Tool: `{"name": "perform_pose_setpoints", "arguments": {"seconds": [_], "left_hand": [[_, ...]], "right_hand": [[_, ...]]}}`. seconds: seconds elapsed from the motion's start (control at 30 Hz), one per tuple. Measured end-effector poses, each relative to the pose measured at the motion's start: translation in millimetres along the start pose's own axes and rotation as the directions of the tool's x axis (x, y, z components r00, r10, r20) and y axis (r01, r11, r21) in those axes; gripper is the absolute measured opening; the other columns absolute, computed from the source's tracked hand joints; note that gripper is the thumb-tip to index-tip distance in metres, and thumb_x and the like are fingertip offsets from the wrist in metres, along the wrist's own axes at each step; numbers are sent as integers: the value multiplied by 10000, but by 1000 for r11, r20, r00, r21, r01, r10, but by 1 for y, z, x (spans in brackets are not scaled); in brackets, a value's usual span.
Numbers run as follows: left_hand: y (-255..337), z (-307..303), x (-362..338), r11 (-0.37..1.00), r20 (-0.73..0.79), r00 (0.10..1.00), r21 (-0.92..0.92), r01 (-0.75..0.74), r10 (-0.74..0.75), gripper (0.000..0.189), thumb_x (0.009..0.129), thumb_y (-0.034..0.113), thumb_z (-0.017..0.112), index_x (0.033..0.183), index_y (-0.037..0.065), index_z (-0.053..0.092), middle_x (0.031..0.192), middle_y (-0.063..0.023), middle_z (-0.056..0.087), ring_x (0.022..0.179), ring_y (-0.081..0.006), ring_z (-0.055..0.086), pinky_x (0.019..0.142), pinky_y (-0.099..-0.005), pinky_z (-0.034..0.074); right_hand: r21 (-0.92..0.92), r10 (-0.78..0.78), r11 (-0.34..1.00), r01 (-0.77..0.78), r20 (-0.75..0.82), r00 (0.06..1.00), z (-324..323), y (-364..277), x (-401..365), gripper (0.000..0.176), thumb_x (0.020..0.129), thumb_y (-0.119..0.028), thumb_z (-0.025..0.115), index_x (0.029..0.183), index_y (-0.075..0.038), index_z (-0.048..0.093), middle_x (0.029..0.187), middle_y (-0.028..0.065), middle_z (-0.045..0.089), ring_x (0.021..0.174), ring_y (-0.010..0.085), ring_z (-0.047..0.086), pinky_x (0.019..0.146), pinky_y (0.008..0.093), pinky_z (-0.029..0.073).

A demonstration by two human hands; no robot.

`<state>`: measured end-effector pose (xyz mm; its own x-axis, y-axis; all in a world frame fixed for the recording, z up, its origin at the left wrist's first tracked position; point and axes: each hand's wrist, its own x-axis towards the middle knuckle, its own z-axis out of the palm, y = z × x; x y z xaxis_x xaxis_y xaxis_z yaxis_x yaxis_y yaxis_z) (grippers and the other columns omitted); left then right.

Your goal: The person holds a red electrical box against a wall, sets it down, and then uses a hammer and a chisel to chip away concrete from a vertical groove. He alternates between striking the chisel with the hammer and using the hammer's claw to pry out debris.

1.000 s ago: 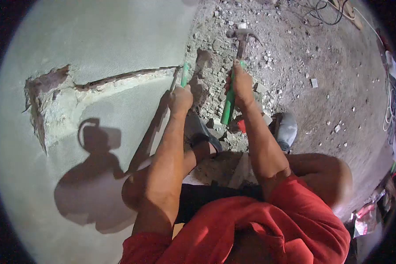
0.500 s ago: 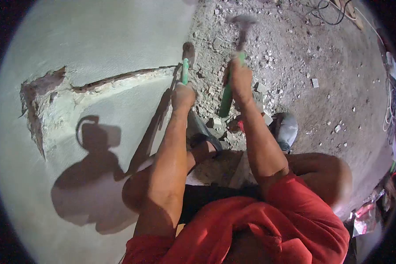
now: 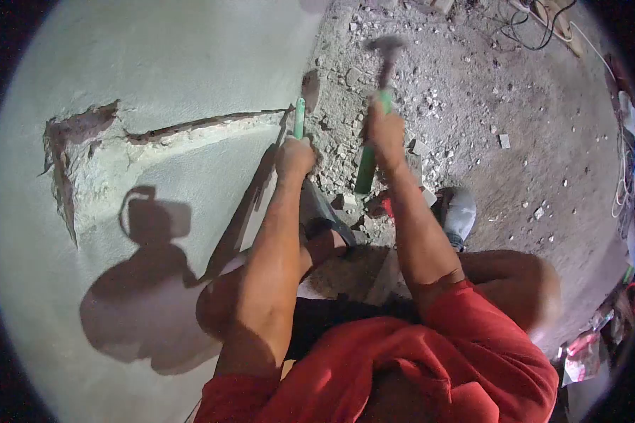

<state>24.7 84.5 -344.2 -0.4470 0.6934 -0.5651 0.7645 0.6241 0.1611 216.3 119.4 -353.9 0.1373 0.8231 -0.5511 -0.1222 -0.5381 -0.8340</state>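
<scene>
My left hand is closed round a green-handled tool close to the wall's lower edge; the tool's working end is hidden. In my right hand is a hammer with a green grip, raised above the rubble, its dark head slightly blurred. The hammer head is to the right of the green-handled tool and apart from it. On the pale plastered wall, a narrow rough groove runs from near my left hand to a deeper broken patch at the left.
Broken rubble covers the floor beside the wall. My shoe rests on the floor at the right of my right forearm. Cables lie at the top right, and a plastic bag is at the lower right edge.
The view has shifted slightly, so the wall groove appears a little farther right. Both hands keep their holds, and the hammer sits slightly lower in view.
</scene>
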Motion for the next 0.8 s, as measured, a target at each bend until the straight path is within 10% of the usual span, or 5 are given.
{"name": "perform_pose_setpoints", "arguments": {"seconds": [0.1,0.2,0.37,0.63,0.8], "left_hand": [[4,0,3,999,-24,999,31,32,-31,472,926,367,527,1012,-83,643,1018,-290,669,981,-415,661,840,-482,521],[-1,13,11,985,33,985,24,169,-170,457,927,367,528,1027,-64,643,1040,-290,665,1027,-423,644,880,-482,503],[9,4,2,983,34,983,-6,183,-183,423,932,323,525,1084,-62,611,1078,-276,661,1036,-420,642,880,-483,506],[1,3,8,992,25,994,71,106,-108,380,928,285,511,1017,-57,650,1055,-286,665,1011,-416,652,882,-473,508],[15,-9,1,979,111,973,47,200,-204,402,934,308,521,1009,-66,648,973,-291,676,834,-388,699,722,-460,556]], "right_hand": [[315,-96,939,134,-132,987,-2,-21,2,486,979,-483,490,730,-67,520,592,44,545,486,146,540,459,333,439],[-715,-777,410,567,52,627,50,106,0,175,904,-188,527,1001,-54,586,754,234,618,871,404,631,625,487,490],[-222,208,960,-169,169,963,13,57,15,569,929,-529,525,783,16,599,619,132,590,554,254,619,529,405,494],[313,-69,936,163,-290,954,24,-8,-7,477,990,-413,467,742,-32,612,652,120,628,506,221,582,497,399,471],[-575,-372,732,365,111,921,28,127,14,326,935,-362,532,907,-53,631,635,179,609,600,322,620,534,435,478]]}}
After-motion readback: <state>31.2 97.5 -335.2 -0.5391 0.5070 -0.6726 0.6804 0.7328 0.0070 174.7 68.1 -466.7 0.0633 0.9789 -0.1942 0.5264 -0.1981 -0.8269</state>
